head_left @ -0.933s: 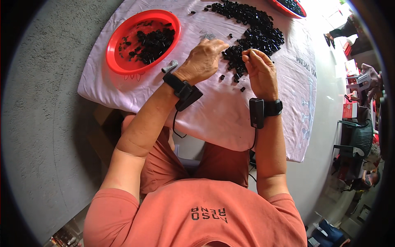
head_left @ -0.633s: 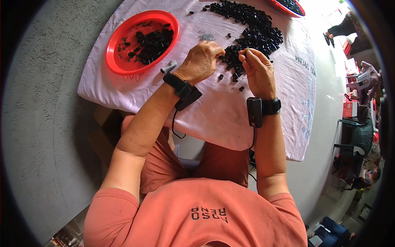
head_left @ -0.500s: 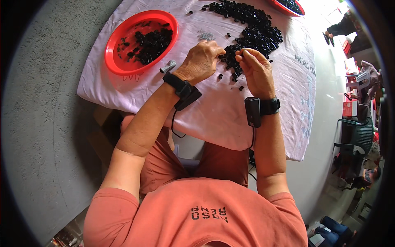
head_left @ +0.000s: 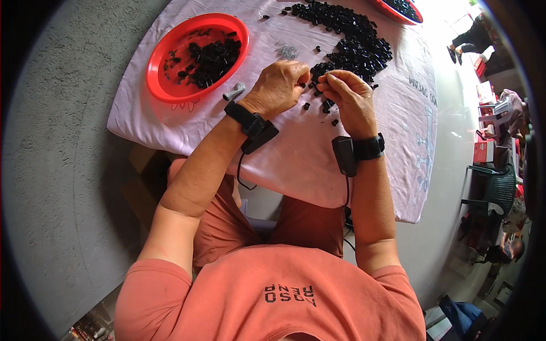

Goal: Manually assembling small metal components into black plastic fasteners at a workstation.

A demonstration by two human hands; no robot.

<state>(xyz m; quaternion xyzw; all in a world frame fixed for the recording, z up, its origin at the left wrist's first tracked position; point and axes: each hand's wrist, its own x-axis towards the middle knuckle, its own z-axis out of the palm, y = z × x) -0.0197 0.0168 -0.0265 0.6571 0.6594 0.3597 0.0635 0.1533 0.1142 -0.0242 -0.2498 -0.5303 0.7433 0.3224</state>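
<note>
My left hand [head_left: 277,86] is closed above the pink cloth, its fingers curled. A dark bit shows at its fingertips, too small to name. Close by on the right, my right hand [head_left: 352,101] pinches thumb and forefinger together; what sits between them is too small to make out. The two hands are a short gap apart, at the near end of a long heap of small black pieces [head_left: 358,55]. Beyond my left hand lies a little pile of thin silvery pins [head_left: 288,52]. Several loose black pieces lie just below the heap.
A red basin [head_left: 165,85] with more black pieces stands at the left of the cloth-covered table [head_left: 392,182]. A grey knobbly object [head_left: 234,91] lies beside it. Another red basin [head_left: 410,21] sits far right. A green chair [head_left: 500,190] and a person's legs [head_left: 472,42] are off to the right.
My right hand has shifted slightly left and nearer, toward my left hand, and its wrist has turned a little. The left hand has hardly moved.
</note>
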